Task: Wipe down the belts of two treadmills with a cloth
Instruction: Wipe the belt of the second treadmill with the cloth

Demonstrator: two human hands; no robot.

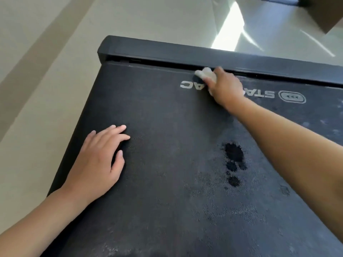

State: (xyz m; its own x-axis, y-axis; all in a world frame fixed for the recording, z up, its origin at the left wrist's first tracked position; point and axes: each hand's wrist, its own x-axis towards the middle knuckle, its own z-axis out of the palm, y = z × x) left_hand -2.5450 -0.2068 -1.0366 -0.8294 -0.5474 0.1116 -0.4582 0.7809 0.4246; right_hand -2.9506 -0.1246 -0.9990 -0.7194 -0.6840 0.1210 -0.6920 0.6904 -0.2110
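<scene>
A black treadmill belt (167, 145) fills most of the view, running from the bottom edge up toward 12 o'clock, where it meets a dark end cover (185, 51) lying across the top of the deck. Pale floor (46, 62) surrounds the machine on the 9 to 12 o'clock side, with a bright streak of reflected light toward 1 o'clock.

The right hand (224, 88) reaches far forward, its arm crossing the belt from the 4 o'clock corner. Its fingers are closed around a small white cloth (205, 73), which is bunched up and pokes out past the fingertips. The cloth presses on the belt at about 12 to 1 o'clock, right at the seam where the belt slips under the end cover. The hand covers the middle of a white printed logo (187, 84) on the belt; letters show on either side of it, upside down from this viewpoint, and a rounded badge (292, 97) sits further toward 2 o'clock.

The left hand (100, 160) lies flat on the belt at about 8 o'clock, palm down, holding nothing, fingers stretched forward and only slightly spread, near the left edge of the belt.

Dark wet-looking spots (234, 154) mark the belt at about 4 o'clock, just beside the right forearm, with fainter greyish streaks around and below them. The right edge of the belt, toward 3 o'clock, looks dusty and lighter.
</scene>
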